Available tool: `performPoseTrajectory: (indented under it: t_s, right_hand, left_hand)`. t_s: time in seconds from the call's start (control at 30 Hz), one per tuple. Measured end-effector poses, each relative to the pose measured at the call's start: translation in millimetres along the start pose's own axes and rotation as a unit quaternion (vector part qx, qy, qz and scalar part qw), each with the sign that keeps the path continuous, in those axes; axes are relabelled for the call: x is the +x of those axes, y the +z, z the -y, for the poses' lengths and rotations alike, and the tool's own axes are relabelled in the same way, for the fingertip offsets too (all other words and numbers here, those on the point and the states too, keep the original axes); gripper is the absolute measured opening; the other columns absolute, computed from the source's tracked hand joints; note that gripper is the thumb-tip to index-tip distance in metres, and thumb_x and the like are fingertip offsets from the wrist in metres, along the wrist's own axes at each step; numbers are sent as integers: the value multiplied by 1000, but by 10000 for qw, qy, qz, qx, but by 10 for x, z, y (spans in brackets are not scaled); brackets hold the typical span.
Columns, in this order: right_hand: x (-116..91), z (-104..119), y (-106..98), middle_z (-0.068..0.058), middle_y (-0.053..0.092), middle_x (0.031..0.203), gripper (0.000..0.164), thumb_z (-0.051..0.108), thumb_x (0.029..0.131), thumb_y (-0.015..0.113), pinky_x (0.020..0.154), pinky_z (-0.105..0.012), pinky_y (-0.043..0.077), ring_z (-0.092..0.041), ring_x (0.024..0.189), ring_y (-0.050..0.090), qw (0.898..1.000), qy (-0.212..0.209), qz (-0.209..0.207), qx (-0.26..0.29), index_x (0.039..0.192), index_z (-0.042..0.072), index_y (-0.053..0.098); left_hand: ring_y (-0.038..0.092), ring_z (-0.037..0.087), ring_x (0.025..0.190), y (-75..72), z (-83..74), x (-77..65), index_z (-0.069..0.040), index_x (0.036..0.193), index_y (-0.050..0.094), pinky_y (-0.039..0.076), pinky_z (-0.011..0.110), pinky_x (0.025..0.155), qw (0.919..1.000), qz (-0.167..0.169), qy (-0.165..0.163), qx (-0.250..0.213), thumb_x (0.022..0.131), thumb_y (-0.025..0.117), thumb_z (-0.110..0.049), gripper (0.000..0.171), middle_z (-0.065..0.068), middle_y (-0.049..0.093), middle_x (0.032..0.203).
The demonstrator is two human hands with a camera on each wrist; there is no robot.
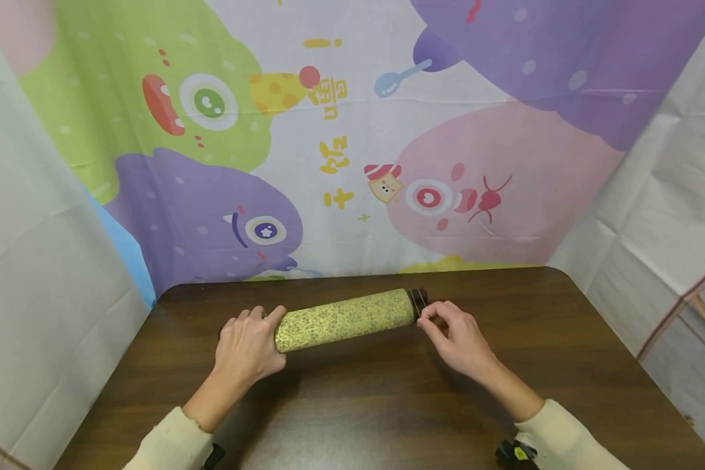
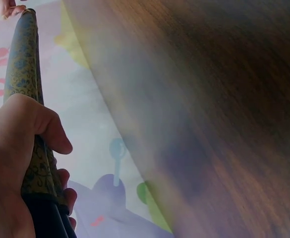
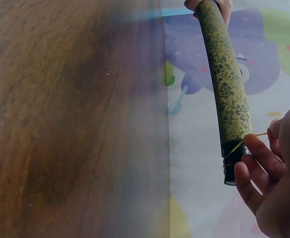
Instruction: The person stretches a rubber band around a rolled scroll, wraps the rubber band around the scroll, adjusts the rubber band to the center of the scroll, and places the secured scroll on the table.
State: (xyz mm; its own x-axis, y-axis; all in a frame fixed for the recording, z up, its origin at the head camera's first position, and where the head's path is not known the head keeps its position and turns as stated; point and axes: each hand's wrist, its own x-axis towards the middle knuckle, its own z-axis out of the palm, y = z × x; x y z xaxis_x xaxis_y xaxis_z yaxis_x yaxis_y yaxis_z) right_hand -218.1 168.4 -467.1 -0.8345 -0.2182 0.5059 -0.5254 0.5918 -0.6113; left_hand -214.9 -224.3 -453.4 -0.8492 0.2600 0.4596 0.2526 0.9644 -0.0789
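A long yellow-green roll (image 1: 346, 320) with a dark floral pattern and black ends is held above the table, its right end slightly higher. My left hand (image 1: 247, 349) grips its left end, thumb and fingers wrapped around it; a black end (image 2: 48, 213) shows below that hand in the left wrist view. At the other black end (image 3: 232, 171), my right hand (image 1: 458, 339) pinches a thin yellowish rubber band (image 3: 235, 149). The band loops around this black end and stretches out to the fingertips. Part of the roll's left end is hidden by my left hand.
Beneath the hands lies a dark brown wooden table (image 1: 364, 418) with rounded far corners. A cartoon-printed curtain (image 1: 341, 241) hangs at its far edge. Pale fabric walls (image 1: 652, 215) stand on both sides.
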Motion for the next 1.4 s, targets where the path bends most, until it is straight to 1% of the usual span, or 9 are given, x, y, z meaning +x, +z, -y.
performPoseTrajectory:
  t_s: [0.27, 0.37, 0.5, 0.6, 0.77, 0.93, 1.13, 1.33, 1.4]
  right_hand:
    - [-18, -13, 11, 2, 77, 94, 12, 5, 104, 76, 73, -29, 61, -4, 84, 66, 9989, -252, 47, 397, 98, 15, 73]
    - [-20, -26, 6, 0, 78, 94, 14, 3, 104, 75, 72, -27, 61, -2, 83, 66, 9977, -425, 79, 513, 97, 15, 73]
    - [-20, -43, -1, -1, 77, 94, 14, 2, 104, 75, 71, -25, 58, 1, 81, 64, 9970, -532, 142, 551, 97, 14, 72]
    - [-25, -48, 1, -4, 79, 94, 13, 2, 104, 74, 69, -25, 57, 2, 81, 63, 9966, -498, 198, 621, 97, 12, 72]
    - [-43, -50, 30, -14, 84, 98, 13, 1, 106, 70, 68, -27, 59, 1, 84, 70, 9942, -385, 359, 941, 97, 10, 70]
    - [-58, -43, 45, -20, 85, 101, 11, 1, 108, 68, 68, -30, 64, 1, 80, 72, 9903, -219, 521, 1273, 99, 7, 71]
    - [-60, -48, 74, -23, 85, 103, 10, 0, 109, 66, 71, -36, 67, 6, 88, 75, 9869, -194, 498, 1521, 101, 4, 72]
    - [-61, -59, 142, -28, 83, 106, 10, -3, 110, 62, 71, -35, 68, 8, 98, 76, 9836, -336, 436, 1718, 101, -1, 66]
    - [-59, -56, 173, -28, 83, 106, 11, -4, 110, 61, 71, -35, 68, 8, 100, 77, 9826, -357, 408, 1775, 101, 1, 65]
  left_hand:
    - [63, 37, 70, -1, 6, -1, -18, 117, 71, 49, 46, 58, 10000, 48, -23, 7, 61, 77, -17, 56, 14, 68, 83]
    - [62, 36, 69, 4, 13, 1, -19, 116, 71, 49, 46, 58, 10000, 7, -7, -1, 61, 77, -18, 56, 14, 68, 82]
    - [62, 36, 68, 1, 18, 10, -19, 117, 71, 49, 46, 57, 10000, 0, 11, -26, 60, 78, -19, 56, 13, 68, 83]
    - [62, 36, 68, -8, 21, 17, -18, 116, 71, 50, 46, 57, 10000, 64, -7, -47, 61, 79, -20, 55, 14, 68, 83]
    - [62, 37, 68, -19, 26, 17, -17, 117, 70, 50, 47, 57, 9998, 184, -53, -41, 63, 80, -21, 56, 15, 68, 84]
    - [62, 37, 68, -23, 22, 15, -17, 119, 71, 49, 45, 55, 9998, 199, -20, -13, 62, 81, -21, 58, 15, 68, 85]
    - [61, 36, 66, -36, 17, 12, -17, 121, 71, 46, 44, 52, 9994, 302, -133, -114, 63, 79, -21, 59, 14, 68, 84]
    - [63, 37, 67, -36, -1, 10, -17, 123, 71, 46, 43, 51, 9984, 461, -212, -251, 63, 77, -19, 61, 14, 69, 85]
    - [63, 37, 67, -21, 3, 17, -17, 123, 71, 46, 43, 51, 9983, 476, -208, -273, 62, 75, -19, 61, 14, 68, 84]
